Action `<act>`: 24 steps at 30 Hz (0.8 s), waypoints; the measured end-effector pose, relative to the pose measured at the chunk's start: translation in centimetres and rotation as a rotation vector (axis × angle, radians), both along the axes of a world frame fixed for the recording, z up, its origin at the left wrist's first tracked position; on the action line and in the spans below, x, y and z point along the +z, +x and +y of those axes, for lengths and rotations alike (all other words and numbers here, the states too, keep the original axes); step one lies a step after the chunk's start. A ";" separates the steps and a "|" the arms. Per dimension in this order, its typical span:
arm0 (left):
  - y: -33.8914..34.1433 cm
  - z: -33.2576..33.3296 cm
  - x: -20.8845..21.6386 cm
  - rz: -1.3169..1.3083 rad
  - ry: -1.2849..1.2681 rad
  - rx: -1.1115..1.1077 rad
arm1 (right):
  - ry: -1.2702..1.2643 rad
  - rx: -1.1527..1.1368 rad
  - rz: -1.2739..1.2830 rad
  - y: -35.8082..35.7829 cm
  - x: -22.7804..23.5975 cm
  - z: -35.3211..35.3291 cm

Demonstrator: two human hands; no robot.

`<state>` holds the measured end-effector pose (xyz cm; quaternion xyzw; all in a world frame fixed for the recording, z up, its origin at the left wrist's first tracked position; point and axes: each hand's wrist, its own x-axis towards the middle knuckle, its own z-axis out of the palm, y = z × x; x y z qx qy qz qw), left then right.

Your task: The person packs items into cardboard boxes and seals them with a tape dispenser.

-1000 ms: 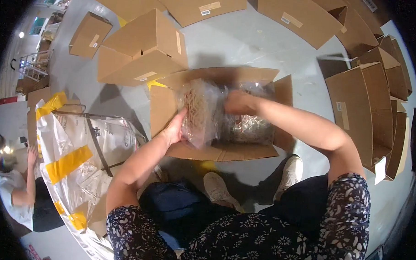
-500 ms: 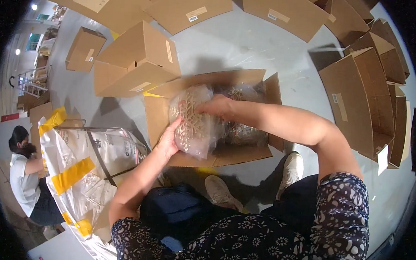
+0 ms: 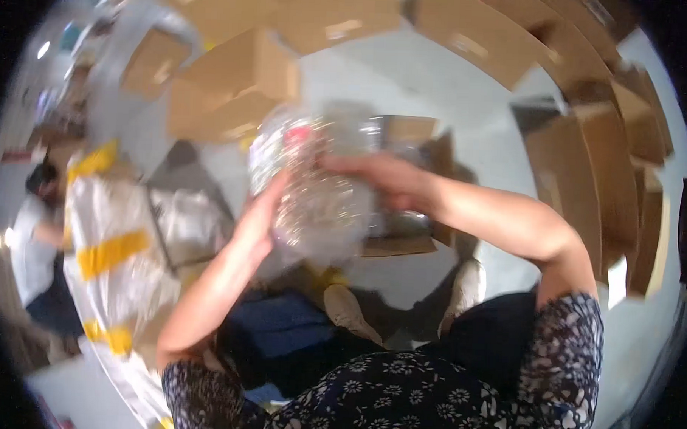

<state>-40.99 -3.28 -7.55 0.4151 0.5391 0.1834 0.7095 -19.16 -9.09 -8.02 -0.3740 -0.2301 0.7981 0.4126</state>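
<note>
Raised over the open cardboard box [image 3: 411, 129] is a bulky clear plastic bag [image 3: 324, 214] of gold, glittery snowflake ornaments, blurred by motion. A red patch shows near its top. My left hand [image 3: 259, 215] is closed on the bag's left side, thumb upward. From the right, my right hand [image 3: 394, 180] grips its upper right part, fingers laid across the plastic. The bag hides the left half of the box. More shiny plastic-wrapped pieces [image 3: 404, 223] lie inside the box, partly under my right hand.
Empty-looking open cartons [image 3: 238, 90] stand at the far left, with more cartons [image 3: 478, 38] along the back and a stack [image 3: 564, 177] on the right. A large white sack with yellow tape [image 3: 119, 244] stands at my left. Beyond it works another person [image 3: 35, 257].
The bag has come up out of the box, nearer to me and slightly left, carried by both hands. The view has shifted a little.
</note>
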 end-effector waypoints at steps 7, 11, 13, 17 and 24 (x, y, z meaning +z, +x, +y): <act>7.3 -1.3 6.4 0.431 0.665 -0.010 | -0.140 -0.343 0.059 5.5 0.9 -3.0; 11.4 -2.6 2.4 0.519 0.841 0.363 | 0.013 -0.380 0.031 9.2 -0.2 -5.6; 8.2 -3.3 4.9 0.071 0.578 0.019 | -0.060 -0.306 0.201 10.2 -1.3 -6.4; 4.4 1.4 2.9 -0.326 -0.042 0.244 | -0.023 -0.364 0.086 9.2 -2.8 -5.4; 5.8 4.6 -1.0 0.057 -0.255 0.134 | 0.145 -0.599 0.203 16.0 -0.2 -9.2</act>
